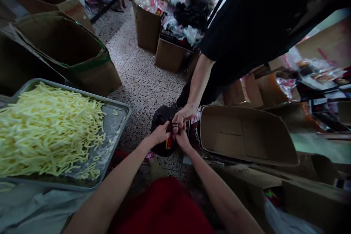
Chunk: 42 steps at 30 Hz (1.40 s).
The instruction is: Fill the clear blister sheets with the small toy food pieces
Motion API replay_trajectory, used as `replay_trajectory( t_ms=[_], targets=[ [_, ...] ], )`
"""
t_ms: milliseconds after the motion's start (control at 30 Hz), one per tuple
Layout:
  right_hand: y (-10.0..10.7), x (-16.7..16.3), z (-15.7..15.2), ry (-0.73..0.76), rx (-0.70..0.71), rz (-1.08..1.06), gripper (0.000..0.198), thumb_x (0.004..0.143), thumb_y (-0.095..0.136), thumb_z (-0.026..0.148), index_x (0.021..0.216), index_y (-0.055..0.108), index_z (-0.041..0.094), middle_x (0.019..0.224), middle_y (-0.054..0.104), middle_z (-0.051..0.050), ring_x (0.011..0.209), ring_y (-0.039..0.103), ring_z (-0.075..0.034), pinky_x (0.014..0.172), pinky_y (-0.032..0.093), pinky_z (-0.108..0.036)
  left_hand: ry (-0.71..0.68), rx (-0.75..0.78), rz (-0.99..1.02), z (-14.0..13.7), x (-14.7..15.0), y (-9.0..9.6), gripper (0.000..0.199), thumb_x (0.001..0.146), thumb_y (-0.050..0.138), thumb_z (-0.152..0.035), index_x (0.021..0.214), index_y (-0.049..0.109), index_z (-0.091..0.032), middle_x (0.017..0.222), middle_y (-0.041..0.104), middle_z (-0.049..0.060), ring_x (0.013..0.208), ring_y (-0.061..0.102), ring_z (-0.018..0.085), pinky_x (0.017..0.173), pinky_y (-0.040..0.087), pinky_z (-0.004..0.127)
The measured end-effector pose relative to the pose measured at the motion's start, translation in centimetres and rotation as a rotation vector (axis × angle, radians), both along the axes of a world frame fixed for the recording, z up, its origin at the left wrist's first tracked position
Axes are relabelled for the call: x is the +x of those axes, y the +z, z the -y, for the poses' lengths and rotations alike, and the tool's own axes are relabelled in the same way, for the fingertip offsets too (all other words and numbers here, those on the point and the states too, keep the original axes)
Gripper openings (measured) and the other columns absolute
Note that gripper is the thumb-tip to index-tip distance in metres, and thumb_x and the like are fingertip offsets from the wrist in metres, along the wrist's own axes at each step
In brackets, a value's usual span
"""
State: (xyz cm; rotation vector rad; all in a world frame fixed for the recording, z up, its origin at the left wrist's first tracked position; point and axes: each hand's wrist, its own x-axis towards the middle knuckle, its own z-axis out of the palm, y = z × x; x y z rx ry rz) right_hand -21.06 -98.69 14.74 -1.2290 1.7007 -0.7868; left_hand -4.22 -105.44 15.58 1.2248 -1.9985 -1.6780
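Observation:
A black plastic bag (164, 112) stands on the floor in front of me, bulging, with a red and yellow patch (169, 142) showing at its near side. My left hand (161, 134) is closed at the bag's top, thumb and fingers pinching dark strips that look like its handles. Close beside it, my right hand (181, 139) is closed on the same dark strips, its fingertips partly hidden. Another person's hand (185, 115) reaches in from the upper right and touches the strips just above my fingers. What the bag holds is mostly hidden.
A metal tray (116, 119) heaped with pale yellow strips (52, 128) lies at left. Open cardboard boxes stand behind it (90, 65) and at right (246, 135). Farther back, a box (148, 29) holds wrapped packets. The other person's dark-clothed body (246, 25) leans over from the right.

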Motion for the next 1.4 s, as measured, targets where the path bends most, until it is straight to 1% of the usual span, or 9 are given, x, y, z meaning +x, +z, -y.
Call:
replay_trajectory(
  t_ms=[100, 233, 333, 433, 633, 933, 1167, 1333, 1400],
  targets=[
    [0.6, 0.1, -2.8, -0.001, 0.05, 0.032, 0.042, 0.086, 0.062, 0.046, 0.117, 0.061, 0.017, 0.105, 0.069, -0.009, 0.098, 0.065, -0.026, 0.084, 0.053, -0.036, 0.053, 0.071, 0.0, -3.5, 1.0, 0.5, 0.021, 0.092, 0.046, -0.027, 0.111, 0.05, -0.021, 0.104, 0.072, 0.009, 0.098, 0.069, 0.024, 0.083, 0.048, 0.031],
    [1.6, 0.5, -8.2, 0.082, 0.184, 0.035, 0.029, 0.077, 0.066, 0.035, 0.101, 0.06, 0.019, 0.084, 0.069, -0.001, 0.077, 0.065, -0.02, 0.064, 0.049, -0.025, 0.15, 0.184, 0.065, -9.6, 2.0, 1.7, 0.012, 0.093, 0.046, -0.031, 0.1, 0.05, -0.023, 0.093, 0.071, 0.006, 0.091, 0.067, 0.022, 0.081, 0.045, 0.03],
    [2.1, 1.5, -11.8, 0.115, 0.242, -0.012, 0.015, 0.077, 0.064, 0.033, 0.08, 0.057, 0.021, 0.069, 0.063, 0.003, 0.064, 0.057, -0.015, 0.057, 0.039, -0.021, 0.177, 0.25, 0.161, -14.6, 2.7, 2.3, 0.017, 0.097, 0.038, -0.036, 0.094, 0.049, -0.024, 0.077, 0.065, 0.003, 0.075, 0.064, 0.021, 0.069, 0.041, 0.029],
    [2.5, 2.2, -13.9, 0.093, 0.251, -0.053, 0.01, 0.08, 0.058, 0.03, 0.076, 0.057, 0.021, 0.067, 0.06, 0.004, 0.062, 0.052, -0.012, 0.058, 0.034, -0.021, 0.247, 0.307, 0.227, -18.3, 3.0, 2.8, 0.026, 0.1, 0.033, -0.042, 0.095, 0.05, -0.024, 0.071, 0.061, 0.0, 0.067, 0.061, 0.019, 0.063, 0.037, 0.027],
    [3.5, 1.0, -17.9, 0.078, 0.276, -0.107, 0.015, 0.075, 0.067, 0.03, 0.086, 0.061, 0.022, 0.064, 0.056, 0.008, 0.059, 0.048, -0.011, 0.058, 0.029, -0.022, 0.238, 0.314, 0.189, -22.5, 0.8, 2.8, 0.023, 0.096, 0.042, -0.042, 0.108, 0.049, -0.023, 0.088, 0.068, 0.003, 0.077, 0.064, 0.02, 0.069, 0.042, 0.028],
    [3.7, 0.7, -24.7, -0.083, 0.458, -0.23, 0.016, 0.076, 0.066, 0.025, 0.091, 0.068, 0.028, 0.076, 0.066, 0.003, 0.072, 0.059, -0.017, 0.059, 0.026, -0.025, -0.049, 0.278, 0.179, -26.0, -2.4, 1.0, 0.019, 0.085, 0.045, -0.023, 0.102, 0.053, -0.023, 0.1, 0.07, 0.004, 0.094, 0.066, 0.022, 0.083, 0.048, 0.03],
    [0.4, -2.0, -31.6, -0.287, 0.598, -0.149, 0.013, 0.072, 0.066, 0.019, 0.084, 0.069, 0.024, 0.076, 0.069, 0.0, 0.073, 0.062, -0.018, 0.058, 0.027, -0.025, -0.262, 0.371, 0.264, -30.7, -7.4, -1.8, 0.028, 0.081, 0.042, -0.012, 0.103, 0.058, -0.021, 0.1, 0.071, 0.004, 0.095, 0.067, 0.019, 0.083, 0.049, 0.029],
    [-3.9, -7.0, -36.8, -0.589, 0.628, -0.048, 0.01, 0.07, 0.066, 0.018, 0.08, 0.065, 0.021, 0.071, 0.066, 0.002, 0.068, 0.058, -0.016, 0.058, 0.031, -0.022, -0.281, 0.353, 0.372, -35.1, -14.1, -4.7, 0.062, 0.085, 0.05, -0.014, 0.145, 0.035, -0.017, 0.103, 0.072, 0.009, 0.093, 0.07, 0.023, 0.084, 0.051, 0.033],
    [-5.9, -9.8, -38.7, -0.732, 0.612, -0.013, 0.008, 0.071, 0.066, 0.021, 0.079, 0.064, 0.02, 0.069, 0.063, 0.003, 0.066, 0.055, -0.015, 0.058, 0.033, -0.022, -0.35, 0.283, 0.338, -36.7, -17.3, -6.0, 0.069, 0.083, 0.054, -0.013, 0.149, 0.033, -0.015, 0.114, 0.069, 0.013, 0.103, 0.068, 0.024, 0.092, 0.05, 0.037]
  ],
)
